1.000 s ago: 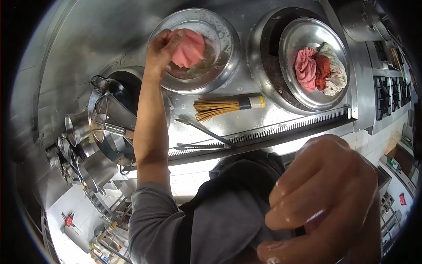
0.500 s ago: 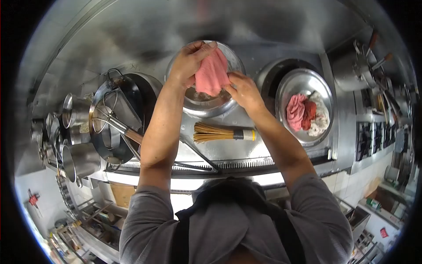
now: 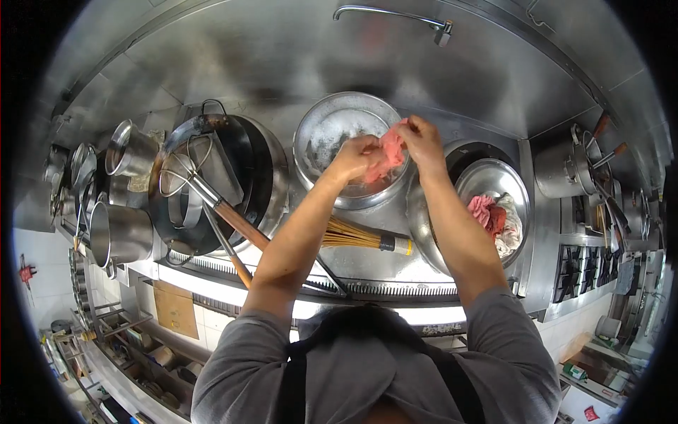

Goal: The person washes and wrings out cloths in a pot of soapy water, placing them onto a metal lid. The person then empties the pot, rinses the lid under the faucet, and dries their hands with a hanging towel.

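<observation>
Over the right part of a metal basin [image 3: 311,116] with soapy water, a pink cloth [image 3: 390,150] is stretched between both hands. My left hand [image 3: 358,157] is closed on the cloth's left part. My right hand [image 3: 422,143] pinches its upper right part, a little higher than the left. A bamboo brush [image 3: 360,237] lies on the steel counter below the basin, partly behind my left forearm. To the right, a metal tray [image 3: 501,173] bears pink, red and whitish cloths [image 3: 497,218]; my right forearm crosses in front of its left edge.
At left, a black wok [image 3: 164,219] holds a whisk [image 3: 212,198] and other tools, beside several metal pots [image 3: 120,235]. A faucet [image 3: 395,14] is on the back wall. A large pot [image 3: 558,169] and burners [image 3: 583,272] stand at right. Tongs [image 3: 330,275] lie near the front grate.
My right hand has come from close to the camera onto the cloth. Both hands and the cloth have shifted right over the basin, and the cloth is more bunched. The view has tilted up, showing the faucet.
</observation>
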The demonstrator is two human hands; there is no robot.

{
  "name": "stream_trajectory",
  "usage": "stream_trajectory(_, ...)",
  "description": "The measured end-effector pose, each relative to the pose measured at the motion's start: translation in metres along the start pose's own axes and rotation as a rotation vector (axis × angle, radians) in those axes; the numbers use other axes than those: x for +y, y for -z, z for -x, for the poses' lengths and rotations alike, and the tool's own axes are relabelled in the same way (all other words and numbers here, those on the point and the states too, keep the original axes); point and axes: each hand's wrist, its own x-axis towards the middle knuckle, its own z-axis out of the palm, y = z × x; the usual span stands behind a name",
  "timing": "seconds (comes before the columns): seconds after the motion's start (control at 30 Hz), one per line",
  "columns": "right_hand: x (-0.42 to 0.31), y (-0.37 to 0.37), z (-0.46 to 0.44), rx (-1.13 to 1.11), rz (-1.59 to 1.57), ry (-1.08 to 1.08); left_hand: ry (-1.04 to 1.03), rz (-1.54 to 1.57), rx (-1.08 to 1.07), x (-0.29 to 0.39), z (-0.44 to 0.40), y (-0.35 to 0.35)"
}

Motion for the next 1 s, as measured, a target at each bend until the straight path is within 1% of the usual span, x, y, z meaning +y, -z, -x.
stream_trajectory(0.07,-0.004,0.006,-0.001,0.003,-0.145,0.017,-0.016,0.047,0.071,0.004,-0.005,0.002)
stream_trajectory(0.1,-0.006,0.01,-0.002,-0.021,-0.176,0.002,-0.035,0.083,0.053,0.006,-0.005,0.006)
stream_trajectory(0.13,-0.009,0.017,0.0,-0.014,-0.172,0.003,-0.039,0.085,0.046,0.009,-0.004,0.009)
stream_trajectory(0.2,-0.013,0.029,0.004,-0.034,-0.127,0.012,0.083,0.278,0.049,0.016,-0.002,0.015)
stream_trajectory(0.23,-0.012,0.035,0.006,-0.028,-0.13,0.012,0.051,0.317,0.065,0.023,0.0,0.015)
stream_trajectory(0.27,-0.01,0.043,0.008,-0.047,0.036,0.078,0.052,0.312,0.059,0.025,0.002,0.018)
stream_trajectory(0.3,-0.009,0.05,0.01,-0.064,0.202,0.143,0.051,0.303,0.113,0.025,0.001,0.022)
stream_trajectory(0.33,-0.007,0.055,0.013,-0.056,0.199,0.142,0.05,0.295,0.168,0.025,0.0,0.025)
stream_trajectory(0.37,-0.005,0.059,0.016,-0.024,0.379,0.256,0.043,0.263,0.264,0.021,-0.005,0.027)
stream_trajectory(0.4,-0.001,0.063,0.018,0.007,0.559,0.369,0.045,0.258,0.259,0.024,-0.007,0.027)
stream_trajectory(0.47,0.018,0.074,0.016,0.038,0.548,0.373,-0.13,0.1,0.407,0.034,-0.009,0.029)
stream_trajectory(0.5,0.029,0.081,0.012,0.064,0.54,0.38,-0.214,0.071,0.413,0.038,-0.013,0.031)
stream_trajectory(0.53,0.037,0.088,0.009,0.067,0.537,0.377,-0.212,0.067,0.41,0.046,-0.016,0.035)
stream_trajectory(0.6,0.051,0.099,0.005,0.222,0.691,0.467,-0.387,-0.053,0.508,0.065,-0.021,0.05)
stream_trajectory(0.67,0.048,0.108,0.005,0.248,0.621,0.439,-0.38,-0.097,0.511,0.086,-0.021,0.069)
stream_trajectory(0.73,0.04,0.116,0.001,0.341,0.571,0.395,-0.371,-0.14,0.511,0.107,-0.017,0.076)
stream_trajectory(0.8,0.024,0.118,-0.004,0.379,0.564,0.396,-0.46,-0.198,0.546,0.124,-0.013,0.077)
stream_trajectory(0.87,0.008,0.109,-0.008,0.457,0.442,0.308,-0.477,-0.203,0.584,0.125,-0.013,0.076)
stream_trajectory(0.9,0.009,0.1,-0.008,0.456,0.443,0.302,-0.507,-0.232,0.635,0.124,-0.01,0.071)
stream_trajectory(0.93,0.009,0.088,-0.005,0.335,0.351,0.312,-0.538,-0.261,0.688,0.122,-0.01,0.07)
stream_trajectory(0.97,0.01,0.074,-0.002,0.215,0.258,0.323,-0.483,-0.309,0.643,0.105,-0.016,0.072)
stream_trajectory(1.0,0.013,0.049,0.005,0.2,0.411,0.453,-0.429,-0.354,0.599,0.072,-0.023,0.074)
